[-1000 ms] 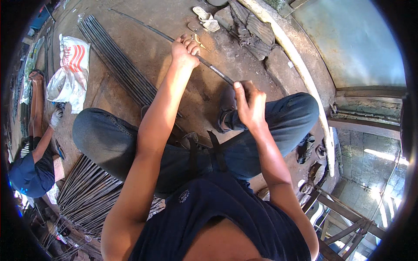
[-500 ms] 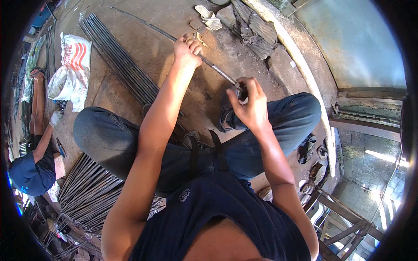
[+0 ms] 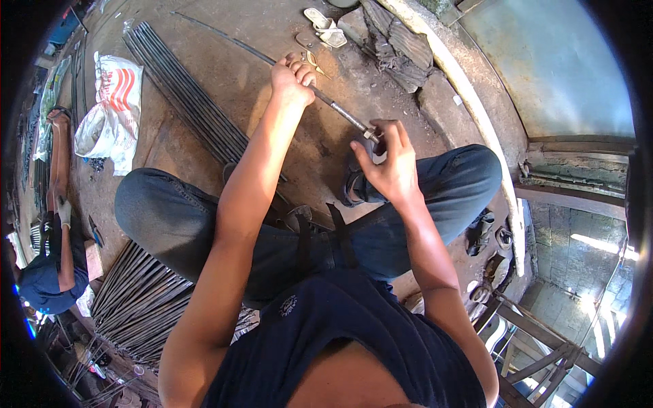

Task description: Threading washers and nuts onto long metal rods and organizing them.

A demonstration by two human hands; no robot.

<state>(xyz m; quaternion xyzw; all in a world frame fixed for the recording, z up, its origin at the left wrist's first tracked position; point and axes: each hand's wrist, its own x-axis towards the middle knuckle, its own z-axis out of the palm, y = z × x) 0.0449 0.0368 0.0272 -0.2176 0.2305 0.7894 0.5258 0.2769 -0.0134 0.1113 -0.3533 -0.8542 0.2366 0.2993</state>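
A long thin metal rod slants across the floor area in front of me, from the far left down toward my right hand. My left hand is closed around it partway along. The rod's near end looks bright and threaded, and a hex nut sits on it. Beside this nut is my right hand, with thumb and fingers spread apart around the rod's end. The fingertips are close to the nut; whether one touches it I cannot tell.
Dark rods lie bundled at the left, and a pile of rods is by my left knee. A white sack, sandals, stone slabs and a curved pale pole surround me. A co-worker sits at far left.
My right thumb and fingers have shifted slightly around the rod's end, and the nut shows more clearly. My left hand keeps its hold. The co-worker's gloved hand has drawn back toward their body.
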